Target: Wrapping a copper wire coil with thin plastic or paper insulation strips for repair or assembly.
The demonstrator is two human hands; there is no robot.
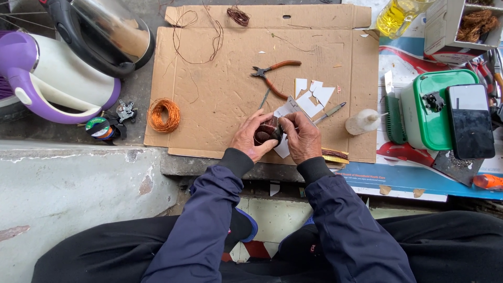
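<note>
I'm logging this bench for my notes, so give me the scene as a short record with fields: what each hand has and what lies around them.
left hand: left hand cups a small dark round wound part
right hand: right hand pinches the same part, with a white paper strip at the fingers
surface: flat brown cardboard sheet
above hands: orange-handled pliers, white paper scraps
left of hands: coil of copper wire
right of hands: small white squeeze bottle

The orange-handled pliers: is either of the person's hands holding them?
No, the pliers lie on the cardboard, apart from both the left hand and right hand.
</note>
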